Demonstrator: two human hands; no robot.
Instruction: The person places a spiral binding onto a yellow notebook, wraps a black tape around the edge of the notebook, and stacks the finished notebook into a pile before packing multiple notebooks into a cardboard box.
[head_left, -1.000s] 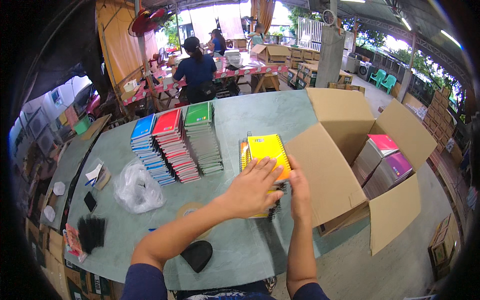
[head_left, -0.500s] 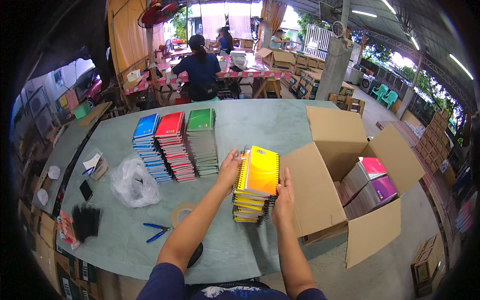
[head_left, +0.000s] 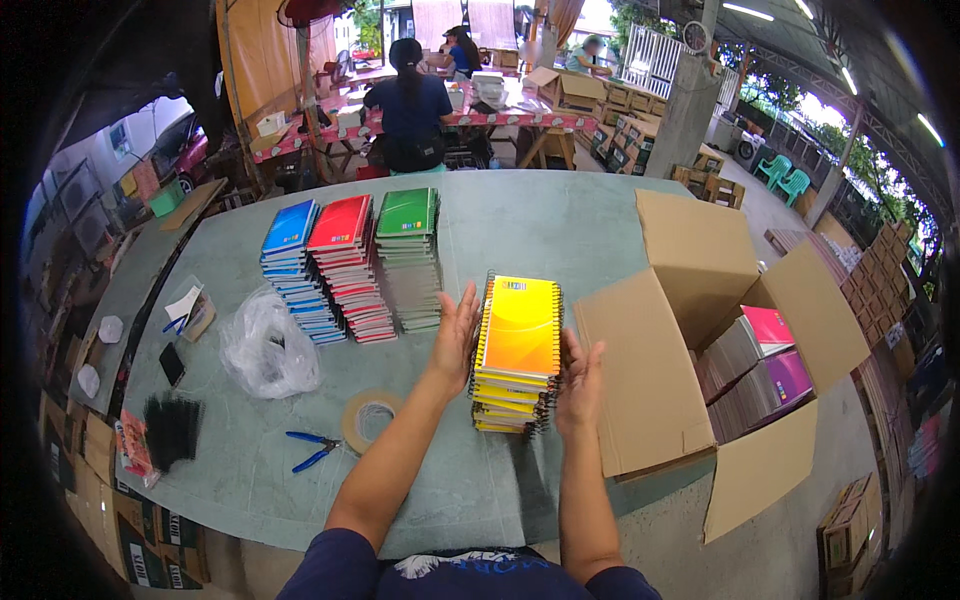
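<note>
A tall stack of yellow spiral notebooks [head_left: 519, 325] stands on the grey-green table in front of me, its lower layers slightly uneven. My left hand [head_left: 456, 335] is upright along the stack's left side, fingers stretched out. On the opposite side, my right hand [head_left: 580, 385] has its fingers extended and its palm turned toward the notebooks. Neither hand grips anything; whether the palms touch the wire edges is hard to see. Farther left stand stacks of blue notebooks [head_left: 290, 238], red notebooks [head_left: 340, 222] and green notebooks [head_left: 406, 213].
An open cardboard box [head_left: 640, 380] at right holds pink and purple notebooks [head_left: 778, 383]. Left of my arm lie a tape roll [head_left: 354, 422], blue-handled pliers [head_left: 316, 452], a clear plastic bag [head_left: 262, 350] and black wire pieces [head_left: 172, 428]. Co-workers sit at a far table [head_left: 500, 119].
My fingers have come away from the top of the yellow stack and straightened along its sides. The top notebooks now sit more squarely. The view has shifted slightly.
</note>
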